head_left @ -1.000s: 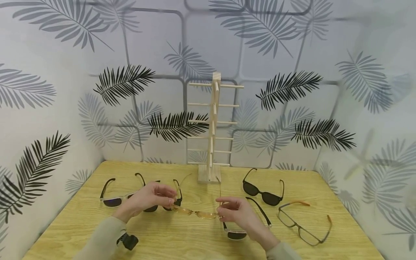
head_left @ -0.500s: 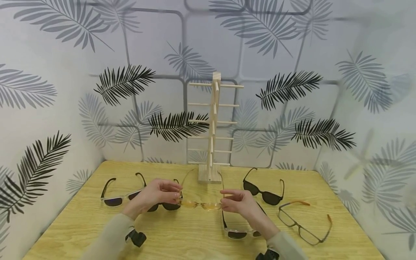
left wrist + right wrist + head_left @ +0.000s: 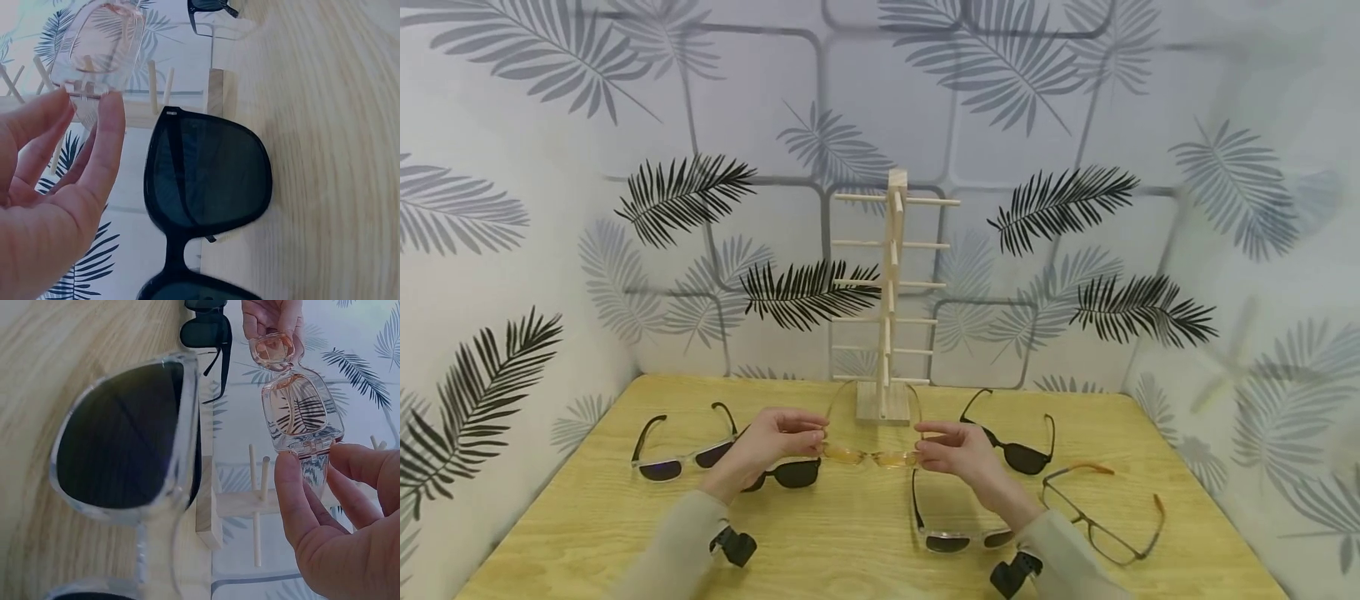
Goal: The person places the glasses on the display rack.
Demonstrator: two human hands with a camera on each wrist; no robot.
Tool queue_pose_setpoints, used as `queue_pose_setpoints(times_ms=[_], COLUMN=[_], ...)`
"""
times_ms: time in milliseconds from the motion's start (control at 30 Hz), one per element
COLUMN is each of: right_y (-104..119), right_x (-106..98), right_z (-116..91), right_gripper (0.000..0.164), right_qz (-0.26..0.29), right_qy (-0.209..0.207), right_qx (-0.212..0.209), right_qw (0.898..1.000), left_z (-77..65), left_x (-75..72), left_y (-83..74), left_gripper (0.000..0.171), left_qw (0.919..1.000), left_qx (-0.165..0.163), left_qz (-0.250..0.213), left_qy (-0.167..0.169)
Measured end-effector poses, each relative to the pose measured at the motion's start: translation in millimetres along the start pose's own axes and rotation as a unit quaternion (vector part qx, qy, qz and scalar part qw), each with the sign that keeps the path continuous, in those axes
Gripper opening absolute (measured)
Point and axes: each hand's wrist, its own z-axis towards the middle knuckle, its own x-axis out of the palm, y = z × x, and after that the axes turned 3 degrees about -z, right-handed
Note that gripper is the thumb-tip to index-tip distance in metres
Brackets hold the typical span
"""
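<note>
Clear-framed glasses with pale orange lenses [image 3: 893, 459] are held up over the table, temples pointing away toward the wooden stand [image 3: 872, 400]. My left hand [image 3: 775, 443] pinches their left hinge corner between thumb and fingers, seen close in the left wrist view. At the opposite corner my right hand [image 3: 961, 454] pinches the frame the same way; the right wrist view shows the clear frame [image 3: 333, 419] between thumb and fingertips. Behind the glasses rises the stand's post with several pairs of thin pegs, all bare.
Black sunglasses [image 3: 797, 474] lie partly behind my left hand, with clear-framed sunglasses [image 3: 661, 469] farther left. Another clear-framed pair with dark lenses [image 3: 947, 543] lies below my right hand. Black sunglasses [image 3: 1026, 458] and thin-framed glasses with orange temple tips [image 3: 1093, 529] lie to the right.
Both hands have carried the orange-lensed glasses forward and slightly right, up toward the stand. The frame has gone from slightly tilted to level, its temple tips now overlapping the stand's base.
</note>
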Motion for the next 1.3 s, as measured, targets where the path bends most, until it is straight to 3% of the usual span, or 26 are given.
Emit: queue_pose_setpoints(times_ms=[267, 600, 800, 1067, 1300], right_y=[8, 6, 9, 5, 3], right_x=[-9, -16, -16, -18, -22], right_z=[5, 19, 28, 37, 48], right_gripper=[0.043, 0.04, 0.036, 0.033, 0.036], right_qz=[-0.005, -0.003, -0.017, -0.049, -0.036], right_qy=[-0.014, -0.035, -0.053, -0.041, -0.044], right_qx=[0.014, 0.019, 0.014, 0.006, 0.012], right_qw=[1.0, 0.999, 0.998, 0.998, 0.998], left_z=[11.9, 27.3, 33.9, 40.0, 47.9], left_x=[11.9, 17.5, 19.4, 24.8, 25.8], left_y=[-1.0, -9.8, -11.0, -5.6, -9.0], left_gripper=[0.04, 0.036, 0.033, 0.028, 0.029], left_qw=[0.9989, 0.9975, 0.9946, 0.9893, 0.9859], left_qx=[-0.015, -0.019, -0.018, -0.022, -0.017], left_qz=[-0.014, -0.024, -0.018, -0.027, -0.049], left_qy=[-0.041, -0.063, -0.1, -0.142, -0.159])
